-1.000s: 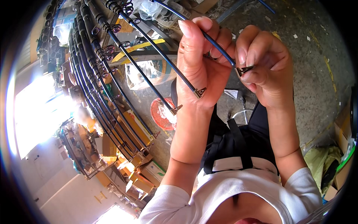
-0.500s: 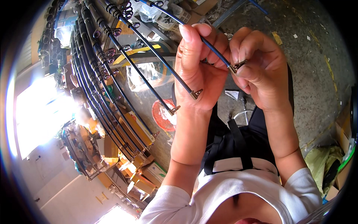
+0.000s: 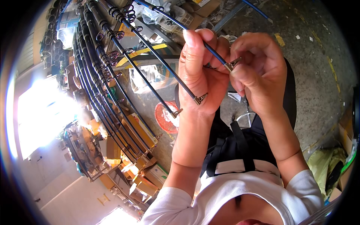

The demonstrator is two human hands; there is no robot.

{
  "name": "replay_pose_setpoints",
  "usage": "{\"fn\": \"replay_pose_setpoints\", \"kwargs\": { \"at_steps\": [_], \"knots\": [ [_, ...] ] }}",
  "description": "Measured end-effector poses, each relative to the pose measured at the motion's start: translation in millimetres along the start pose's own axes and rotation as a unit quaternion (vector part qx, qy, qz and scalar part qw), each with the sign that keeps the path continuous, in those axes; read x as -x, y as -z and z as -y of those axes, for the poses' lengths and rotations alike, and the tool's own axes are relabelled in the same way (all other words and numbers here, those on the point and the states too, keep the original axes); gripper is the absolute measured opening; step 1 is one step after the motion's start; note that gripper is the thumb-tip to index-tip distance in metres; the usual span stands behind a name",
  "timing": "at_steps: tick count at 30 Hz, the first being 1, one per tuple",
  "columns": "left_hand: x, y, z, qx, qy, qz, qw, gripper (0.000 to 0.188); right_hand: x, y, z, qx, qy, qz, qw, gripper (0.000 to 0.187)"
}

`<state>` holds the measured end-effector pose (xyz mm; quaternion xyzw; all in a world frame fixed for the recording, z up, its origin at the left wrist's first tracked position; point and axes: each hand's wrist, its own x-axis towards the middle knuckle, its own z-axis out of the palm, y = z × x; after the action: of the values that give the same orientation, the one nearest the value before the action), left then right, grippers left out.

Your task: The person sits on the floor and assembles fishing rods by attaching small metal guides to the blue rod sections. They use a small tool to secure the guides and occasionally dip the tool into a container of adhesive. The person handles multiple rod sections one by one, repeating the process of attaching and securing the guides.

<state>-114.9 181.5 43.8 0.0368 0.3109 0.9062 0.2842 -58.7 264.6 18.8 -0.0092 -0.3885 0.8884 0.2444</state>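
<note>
Rods fill the upper left of the frame: slim, glossy black shafts (image 3: 112,71) fanned side by side, each strung with small wire guide rings and ending in a metal tip. Your left hand (image 3: 200,75) sits at upper centre, fingers curled around a thin dark-blue rod (image 3: 176,23) that runs up toward the top edge. Your right hand (image 3: 258,71) is just beside it, touching at the fingertips, thumb and forefinger pinched on the small silvery tip (image 3: 231,64) at that rod's near end. A second rod's brass-coloured end (image 3: 200,99) lies against your left palm, and a third (image 3: 175,112) ends just lower left of it. Behind the wrists lies a round red disc (image 3: 165,118) on the rough grey concrete floor (image 3: 315,63). Cardboard boxes (image 3: 138,131) crowd the lower left, beside a glaring bright patch.
</note>
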Motion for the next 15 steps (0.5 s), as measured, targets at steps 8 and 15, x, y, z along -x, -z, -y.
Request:
{"fn": "replay_pose_setpoints", "kwargs": {
  "at_steps": [8, 15],
  "knots": [
    [2.7, 18.1, -2.0, 0.124, 0.063, -0.018, 0.990, 0.040, 13.8, 20.0, -1.8, -0.047, -0.089, -0.003, 0.995, 0.018],
    [15.7, 30.4, -10.8, 0.123, -0.006, 0.050, 0.991, 0.040, 29.0, 0.4, 1.5, -0.013, -0.179, 0.091, 0.980, 0.024]
  ]
}}
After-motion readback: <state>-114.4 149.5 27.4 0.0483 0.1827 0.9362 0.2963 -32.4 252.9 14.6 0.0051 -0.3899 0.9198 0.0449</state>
